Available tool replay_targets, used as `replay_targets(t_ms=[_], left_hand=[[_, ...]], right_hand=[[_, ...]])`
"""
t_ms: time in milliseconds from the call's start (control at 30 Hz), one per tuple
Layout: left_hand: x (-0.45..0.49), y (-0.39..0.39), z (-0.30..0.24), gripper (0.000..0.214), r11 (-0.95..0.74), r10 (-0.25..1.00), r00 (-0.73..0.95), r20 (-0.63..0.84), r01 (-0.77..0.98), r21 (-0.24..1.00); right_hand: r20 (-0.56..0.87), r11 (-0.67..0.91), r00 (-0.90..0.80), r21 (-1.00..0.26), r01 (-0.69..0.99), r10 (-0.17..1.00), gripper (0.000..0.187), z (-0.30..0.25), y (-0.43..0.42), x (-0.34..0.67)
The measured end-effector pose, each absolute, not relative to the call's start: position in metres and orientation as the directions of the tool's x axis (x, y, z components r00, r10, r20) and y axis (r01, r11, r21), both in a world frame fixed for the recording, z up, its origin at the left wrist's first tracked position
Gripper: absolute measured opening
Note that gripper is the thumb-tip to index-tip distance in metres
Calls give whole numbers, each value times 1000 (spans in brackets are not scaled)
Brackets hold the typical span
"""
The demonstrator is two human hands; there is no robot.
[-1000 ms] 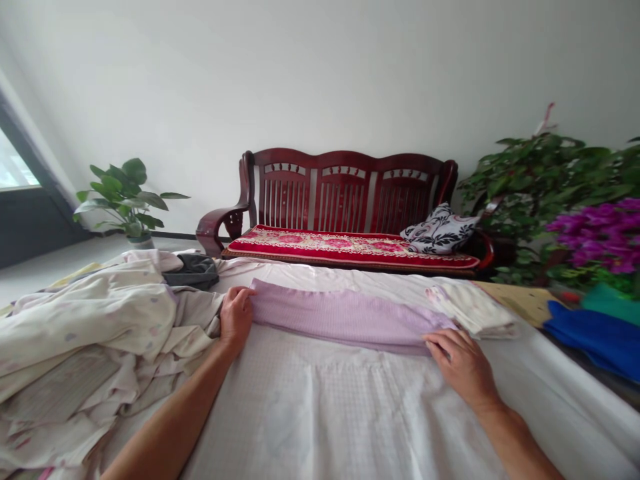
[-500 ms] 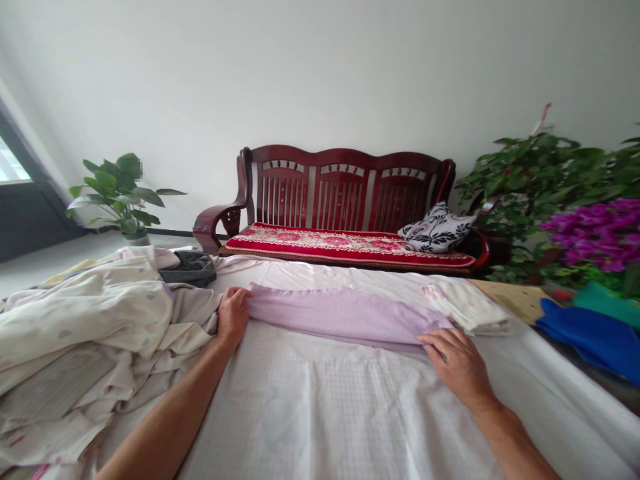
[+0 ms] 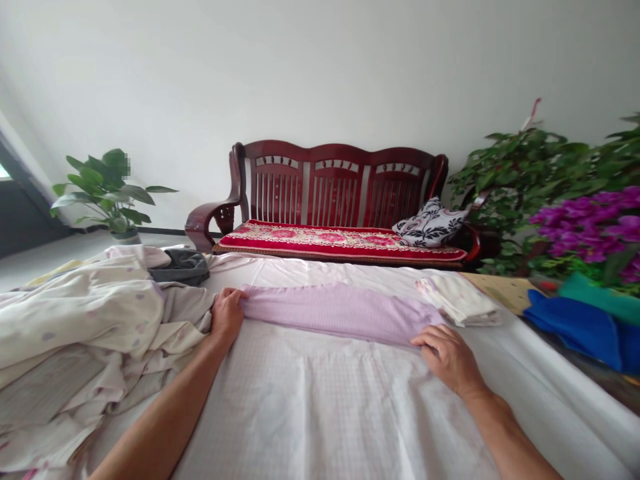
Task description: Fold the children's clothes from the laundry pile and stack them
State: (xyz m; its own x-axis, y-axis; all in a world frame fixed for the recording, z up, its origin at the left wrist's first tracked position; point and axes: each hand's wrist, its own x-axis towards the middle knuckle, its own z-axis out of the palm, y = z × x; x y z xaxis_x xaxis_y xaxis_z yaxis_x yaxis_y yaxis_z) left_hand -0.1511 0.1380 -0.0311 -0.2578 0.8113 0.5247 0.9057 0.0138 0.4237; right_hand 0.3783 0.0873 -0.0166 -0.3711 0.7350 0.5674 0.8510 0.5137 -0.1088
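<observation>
A long lilac checked cloth (image 3: 340, 311) lies folded across a white checked sheet (image 3: 320, 413) on the table in front of me. My left hand (image 3: 226, 316) is closed on the cloth's left end, fingers curled round its edge. At the cloth's right end, my right hand (image 3: 447, 356) pinches the fabric with bent fingers. Both forearms reach in from the lower edge of the view.
A heap of cream and patterned bedding (image 3: 80, 333) with a dark garment (image 3: 180, 267) fills the left. A small folded pale cloth (image 3: 457, 301) lies right of the lilac one. Blue and green fabric (image 3: 585, 320), flowering plants (image 3: 590, 220), a red wooden bench (image 3: 335, 207) and a potted plant (image 3: 103, 193) stand behind.
Both hands keep their hold on the ends of the lilac cloth. The view has drifted slightly, so everything sits a little further left and higher.
</observation>
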Motion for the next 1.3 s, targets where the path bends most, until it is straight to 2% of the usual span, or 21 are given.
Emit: replay_targets(t_ms=[100,233,333,467,567,667,833,1033,1200,1300], left_hand=[[-146,132,-27,42,-12,800,-183,571,947,321],[-113,129,-12,44,-230,771,18,637,940,252],[-66,134,-2,39,-393,800,167,576,872,292],[6,140,0,34,-486,817,301,491,817,309],[45,137,-8,39,-492,834,360,417,828,269],[59,131,-20,50,-455,875,381,299,858,239],[44,126,-28,66,-427,899,393,193,885,186],[25,119,-34,66,-414,900,381,214,900,139],[10,111,-40,63,-462,873,424,239,877,131],[6,120,-29,48,-474,873,425,238,856,209]], right_hand=[[616,509,-330,-134,850,715,28,-13,88,379],[662,529,-305,-163,833,684,38,-7,94,357],[578,544,-378,-141,827,723,48,-10,100,327],[370,557,-498,-67,828,784,51,-21,100,293],[244,595,-573,-18,804,782,52,-24,93,284],[208,608,-595,5,794,776,52,-23,86,287],[274,538,-530,51,841,802,54,-27,85,313],[386,406,-417,114,907,823,53,-44,92,367],[458,362,-319,-6,932,829,43,-35,101,384],[511,238,-144,-123,963,847,41,-16,112,385]])
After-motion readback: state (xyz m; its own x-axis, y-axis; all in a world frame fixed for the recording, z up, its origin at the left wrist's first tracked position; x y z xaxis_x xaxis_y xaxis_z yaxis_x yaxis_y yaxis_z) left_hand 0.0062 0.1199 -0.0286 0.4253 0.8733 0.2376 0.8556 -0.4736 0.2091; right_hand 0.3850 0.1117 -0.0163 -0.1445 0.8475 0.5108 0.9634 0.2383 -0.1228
